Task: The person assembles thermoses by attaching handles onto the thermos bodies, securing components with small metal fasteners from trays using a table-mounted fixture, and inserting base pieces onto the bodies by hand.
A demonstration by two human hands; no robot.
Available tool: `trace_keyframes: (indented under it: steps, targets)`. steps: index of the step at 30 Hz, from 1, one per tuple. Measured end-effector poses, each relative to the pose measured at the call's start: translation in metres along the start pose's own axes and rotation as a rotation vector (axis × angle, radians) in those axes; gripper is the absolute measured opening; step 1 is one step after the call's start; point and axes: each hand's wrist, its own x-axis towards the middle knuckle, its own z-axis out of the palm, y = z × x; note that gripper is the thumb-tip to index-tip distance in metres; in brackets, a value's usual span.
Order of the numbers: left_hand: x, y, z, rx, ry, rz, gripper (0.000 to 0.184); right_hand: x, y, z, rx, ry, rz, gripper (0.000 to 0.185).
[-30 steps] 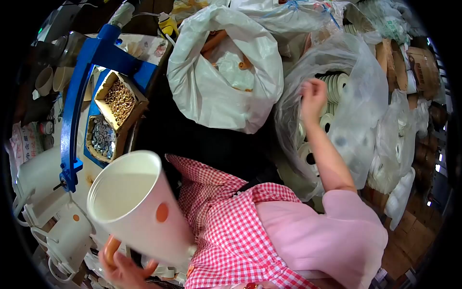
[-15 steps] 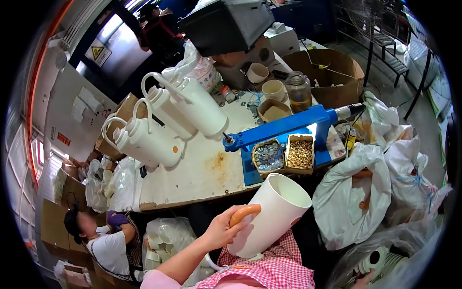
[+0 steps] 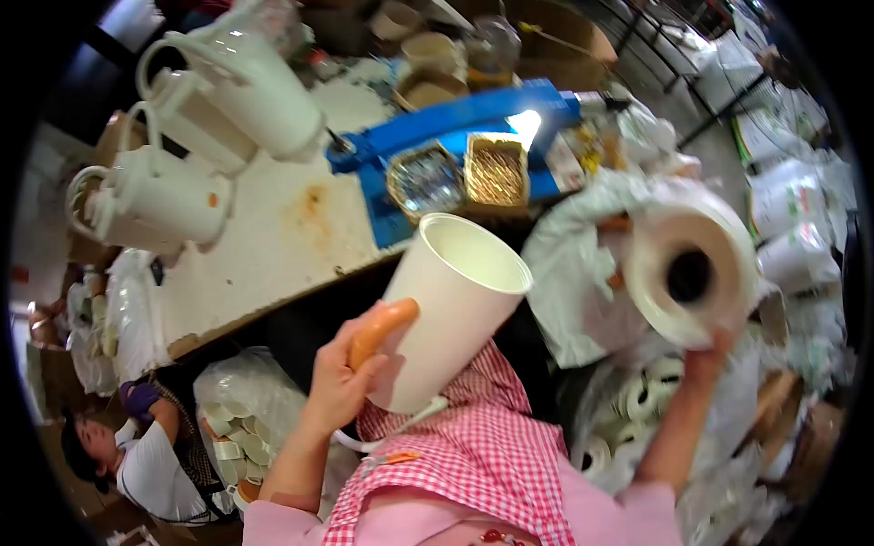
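Note:
My left hand (image 3: 341,369) is wrapped round an orange handle (image 3: 381,333) beside a white cylindrical container (image 3: 446,314), which leans with its open mouth up and to the right. At the right, my right hand (image 3: 708,359) grips the lower edge of a white ring-shaped part (image 3: 648,264) with a dark round hole, lifted above the bags. More white rings (image 3: 651,396) lie in a clear plastic bag below it. The container's lower end is close to the checked apron (image 3: 464,437).
A blue press (image 3: 455,114) stands on the worktable (image 3: 264,264), behind boxes of brass-coloured pieces (image 3: 496,173) and grey pieces (image 3: 425,180). White kettle-like vessels (image 3: 173,196) are at the left. A co-worker (image 3: 150,464) is at the lower left; a white bag (image 3: 569,291) stands right of centre.
My right hand has risen out of the clear bag with a white ring. My left hand still holds the orange handle. The view has swung, shifting the table and press across it.

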Motion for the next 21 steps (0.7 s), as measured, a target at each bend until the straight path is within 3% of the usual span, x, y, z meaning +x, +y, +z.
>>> trace_keyframes:
  steps: [1, 2, 5, 9, 14, 21]
  targets:
    - [-0.003, -0.001, 0.001, -0.007, 0.004, -0.005, 0.047, 0.009, -0.004, 0.048, -0.127, -0.148, -0.184, 0.080]
    - [-0.005, 0.000, 0.001, 0.040, -0.013, 0.042, 0.048, 0.012, -0.019, 0.100, -0.152, -0.230, -0.166, 0.098]
    - [-0.013, -0.010, -0.003, 0.091, 0.004, 0.133, 0.047, 0.031, -0.043, 0.204, -0.379, -0.733, -0.648, 0.094]
    - [-0.017, -0.015, -0.010, 0.166, 0.061, 0.141, 0.047, 0.021, -0.045, 0.228, -0.184, -0.878, -0.494, 0.073]
    - [-0.016, -0.004, -0.010, 0.226, 0.038, 0.224, 0.052, 0.015, -0.048, 0.232, -0.361, -0.947, -0.497, 0.067]
    - [-0.024, -0.015, 0.000, 0.333, 0.092, 0.267, 0.054, 0.006, -0.046, 0.254, -0.298, -0.970, -0.432, 0.053]
